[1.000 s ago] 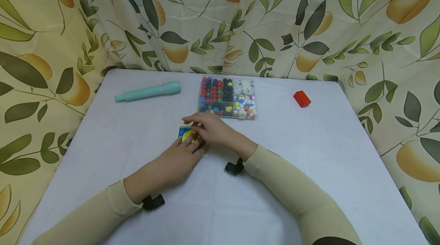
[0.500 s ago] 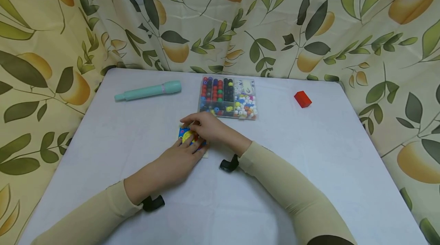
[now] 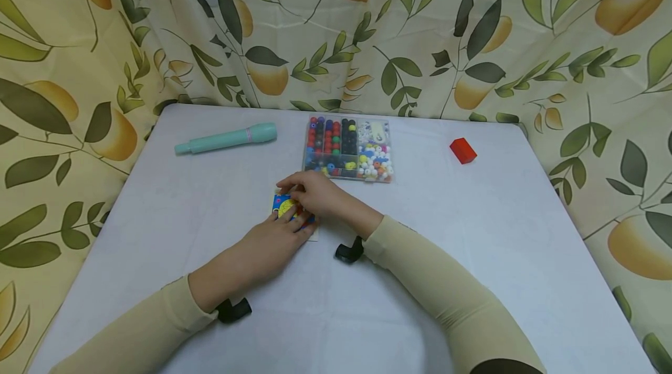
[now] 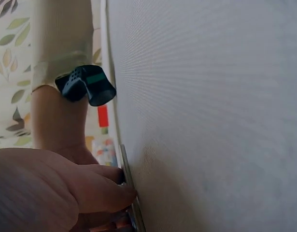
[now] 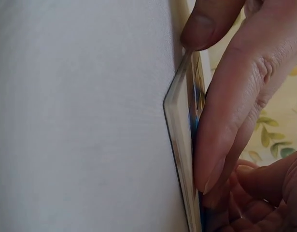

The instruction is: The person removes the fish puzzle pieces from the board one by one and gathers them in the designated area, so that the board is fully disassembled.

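A small flat board with a bright blue and yellow picture (image 3: 283, 203) lies on the white table, partly covered by both hands. My left hand (image 3: 275, 244) rests on its near part, fingers straight and spread over the picture. Over the right and far side of the board bends my right hand (image 3: 321, 194), its fingers curved down to the surface. Whether these fingertips pinch anything is hidden. In the right wrist view the board's pale, thick edge (image 5: 176, 116) shows, with the left fingers laid along its face.
Behind the hands stands a clear compartment box of coloured beads (image 3: 347, 149). A mint-green tube-like object (image 3: 226, 139) lies at the back left, a red block (image 3: 462, 151) at the back right. Leaf-patterned cloth (image 3: 336, 30) hangs beyond the table edge.
My right hand and forearm have shifted slightly left and toward the board within the last second. The left hand keeps its place on the board.
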The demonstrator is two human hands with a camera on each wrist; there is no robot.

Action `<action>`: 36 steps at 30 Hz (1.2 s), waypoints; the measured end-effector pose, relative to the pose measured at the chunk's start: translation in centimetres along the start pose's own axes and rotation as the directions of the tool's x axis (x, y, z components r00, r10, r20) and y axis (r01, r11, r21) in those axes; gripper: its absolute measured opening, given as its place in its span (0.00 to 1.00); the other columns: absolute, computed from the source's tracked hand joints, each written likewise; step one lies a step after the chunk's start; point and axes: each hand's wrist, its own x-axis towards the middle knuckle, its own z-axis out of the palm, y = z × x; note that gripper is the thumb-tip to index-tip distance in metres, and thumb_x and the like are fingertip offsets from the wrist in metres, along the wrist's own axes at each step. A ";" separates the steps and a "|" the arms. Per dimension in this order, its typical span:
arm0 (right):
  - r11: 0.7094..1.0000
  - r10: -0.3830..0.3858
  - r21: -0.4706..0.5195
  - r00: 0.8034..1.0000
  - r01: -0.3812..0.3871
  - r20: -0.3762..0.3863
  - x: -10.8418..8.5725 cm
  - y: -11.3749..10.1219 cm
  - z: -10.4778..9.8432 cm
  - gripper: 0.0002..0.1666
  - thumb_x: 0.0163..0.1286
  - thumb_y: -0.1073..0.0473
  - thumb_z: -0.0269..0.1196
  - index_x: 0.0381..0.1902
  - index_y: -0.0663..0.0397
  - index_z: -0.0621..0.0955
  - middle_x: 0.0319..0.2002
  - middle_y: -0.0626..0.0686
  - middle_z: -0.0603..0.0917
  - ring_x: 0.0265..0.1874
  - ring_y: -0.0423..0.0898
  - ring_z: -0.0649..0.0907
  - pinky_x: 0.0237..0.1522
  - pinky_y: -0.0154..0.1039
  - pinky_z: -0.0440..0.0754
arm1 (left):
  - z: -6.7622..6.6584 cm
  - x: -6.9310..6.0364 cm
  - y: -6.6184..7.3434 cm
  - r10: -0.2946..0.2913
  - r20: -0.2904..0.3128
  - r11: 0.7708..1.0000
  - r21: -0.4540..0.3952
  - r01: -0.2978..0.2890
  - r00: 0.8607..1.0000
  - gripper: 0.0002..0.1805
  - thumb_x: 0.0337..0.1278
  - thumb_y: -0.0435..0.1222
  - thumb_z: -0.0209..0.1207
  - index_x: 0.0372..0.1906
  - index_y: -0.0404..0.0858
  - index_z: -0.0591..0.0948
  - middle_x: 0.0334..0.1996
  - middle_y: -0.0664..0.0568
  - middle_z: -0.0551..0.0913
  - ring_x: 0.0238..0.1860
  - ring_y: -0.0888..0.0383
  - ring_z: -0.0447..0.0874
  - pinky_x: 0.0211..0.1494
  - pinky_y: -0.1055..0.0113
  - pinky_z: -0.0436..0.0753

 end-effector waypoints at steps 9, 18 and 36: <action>0.999 0.006 -0.031 1.000 -0.007 -0.025 0.0 -0.5 0.5 0.24 0.81 0.67 0.57 0.69 0.49 0.84 0.59 0.50 0.90 0.53 0.45 0.89 0.58 0.43 0.86 | 0.2 0.1 -0.2 0.015 -0.059 1.000 -0.013 -0.015 0.998 0.28 0.80 0.29 0.56 0.80 0.42 0.73 0.83 0.45 0.67 0.85 0.41 0.61 0.69 0.32 0.80; 0.995 0.027 -0.096 0.999 -0.030 -0.032 0.0 -0.7 0.5 0.22 0.80 0.69 0.58 0.64 0.51 0.88 0.54 0.51 0.87 0.53 0.46 0.85 0.51 0.39 0.83 | 0.1 0.3 -0.1 0.004 -0.058 1.000 -0.013 -0.005 0.998 0.29 0.78 0.28 0.58 0.78 0.43 0.76 0.81 0.46 0.71 0.83 0.42 0.65 0.68 0.32 0.81; 0.994 0.079 -0.086 0.994 -0.073 0.072 0.3 -1.1 0.2 0.22 0.81 0.66 0.59 0.67 0.48 0.86 0.53 0.53 0.81 0.46 0.46 0.81 0.44 0.36 0.77 | 0.0 0.1 -0.1 0.008 -0.045 1.000 -0.021 -0.009 0.999 0.27 0.79 0.28 0.56 0.78 0.42 0.75 0.82 0.46 0.70 0.84 0.41 0.63 0.68 0.32 0.81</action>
